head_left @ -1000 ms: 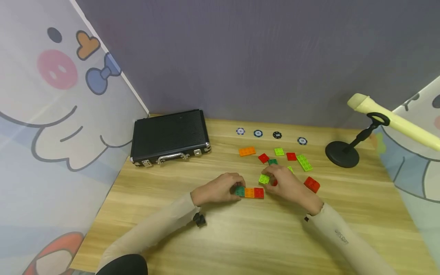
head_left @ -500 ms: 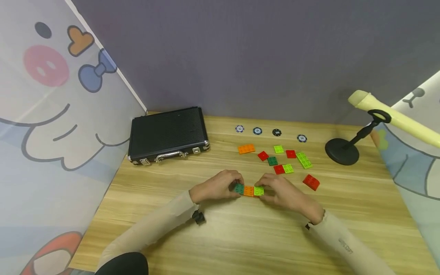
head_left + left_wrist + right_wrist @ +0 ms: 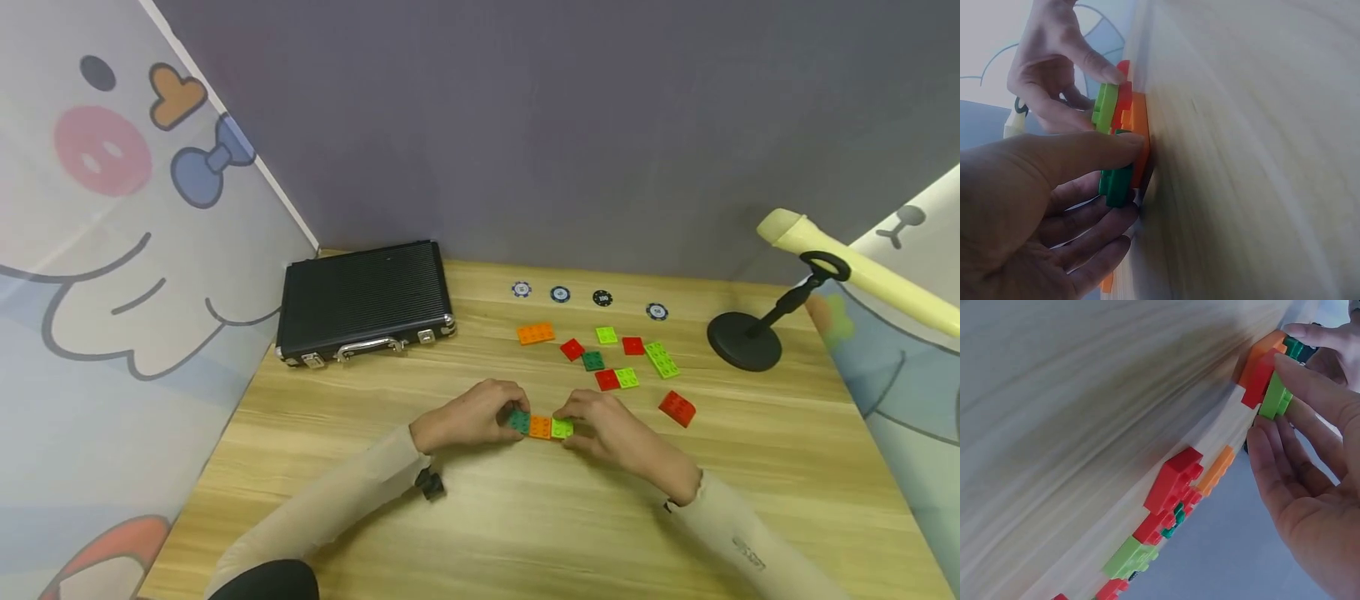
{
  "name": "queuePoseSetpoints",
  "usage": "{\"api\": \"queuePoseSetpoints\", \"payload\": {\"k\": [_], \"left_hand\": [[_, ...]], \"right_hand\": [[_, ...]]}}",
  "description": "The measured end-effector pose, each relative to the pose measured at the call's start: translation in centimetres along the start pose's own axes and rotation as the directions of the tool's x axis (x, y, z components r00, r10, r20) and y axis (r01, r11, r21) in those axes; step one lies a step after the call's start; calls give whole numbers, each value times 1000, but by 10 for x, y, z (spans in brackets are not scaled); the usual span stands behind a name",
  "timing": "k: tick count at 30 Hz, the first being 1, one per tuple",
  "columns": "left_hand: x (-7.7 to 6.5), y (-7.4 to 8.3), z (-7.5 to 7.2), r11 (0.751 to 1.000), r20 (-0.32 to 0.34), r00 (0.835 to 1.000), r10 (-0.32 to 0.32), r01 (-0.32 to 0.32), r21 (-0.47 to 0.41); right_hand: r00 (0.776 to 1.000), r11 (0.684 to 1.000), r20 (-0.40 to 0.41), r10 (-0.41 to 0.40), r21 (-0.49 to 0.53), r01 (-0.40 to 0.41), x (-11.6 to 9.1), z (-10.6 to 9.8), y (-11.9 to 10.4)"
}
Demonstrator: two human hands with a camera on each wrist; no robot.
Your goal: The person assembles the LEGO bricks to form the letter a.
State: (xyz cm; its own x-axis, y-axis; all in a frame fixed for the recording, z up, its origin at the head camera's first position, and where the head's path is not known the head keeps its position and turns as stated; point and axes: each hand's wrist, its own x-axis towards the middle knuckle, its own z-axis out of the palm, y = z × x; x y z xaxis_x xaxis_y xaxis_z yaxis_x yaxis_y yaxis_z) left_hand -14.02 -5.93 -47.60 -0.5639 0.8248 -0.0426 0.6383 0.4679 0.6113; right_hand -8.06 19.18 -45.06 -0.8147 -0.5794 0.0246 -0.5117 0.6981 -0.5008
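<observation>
A short row of joined bricks (image 3: 540,427) lies on the wooden table (image 3: 525,517): green, orange, then a lime brick (image 3: 562,428) stacked on a red one (image 3: 1259,380). My left hand (image 3: 512,417) grips the green end (image 3: 1116,184), thumb (image 3: 1085,156) across the top and fingers underneath. My right hand (image 3: 567,423) pinches the lime brick (image 3: 1275,397) from both sides. In the left wrist view the lime brick (image 3: 1105,106) sits flat against the red one (image 3: 1124,94) on the orange plate (image 3: 1138,131).
Loose red, green, lime and orange bricks (image 3: 615,358) lie behind the hands, one thick red brick (image 3: 677,407) to the right. Several poker chips (image 3: 560,293) line the back. A black case (image 3: 365,302) sits back left, a black stand (image 3: 742,340) with a cream tube (image 3: 862,267) at right.
My right hand carried the lime brick from beside the row down onto its red end, which it now covers. My left hand kept its hold on the green end.
</observation>
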Motion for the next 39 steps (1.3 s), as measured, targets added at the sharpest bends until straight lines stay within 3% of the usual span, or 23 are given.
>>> {"api": "queuePoseSetpoints", "payload": {"k": [17,23,27,33,39], "left_hand": [[1,1,4,1000,13,1000,2,-2,7],[0,2,2,1000,13,1000,-1,2,-9],[-3,2,0,1000,6,1000,-13,13,-28],[-9,-2,0,998,-20,999,-32,31,-52],[-9,-3,1,998,-20,999,-42,41,-54]], "right_hand": [[998,996,-32,58,73,-56,-11,-2,14],[964,982,-193,186,-8,-191,-21,-16,27],[953,965,-186,239,-66,-255,-24,-16,32],[962,965,-151,226,-97,-242,-24,-5,34],[956,973,-201,213,-41,-226,-13,-8,24]]}}
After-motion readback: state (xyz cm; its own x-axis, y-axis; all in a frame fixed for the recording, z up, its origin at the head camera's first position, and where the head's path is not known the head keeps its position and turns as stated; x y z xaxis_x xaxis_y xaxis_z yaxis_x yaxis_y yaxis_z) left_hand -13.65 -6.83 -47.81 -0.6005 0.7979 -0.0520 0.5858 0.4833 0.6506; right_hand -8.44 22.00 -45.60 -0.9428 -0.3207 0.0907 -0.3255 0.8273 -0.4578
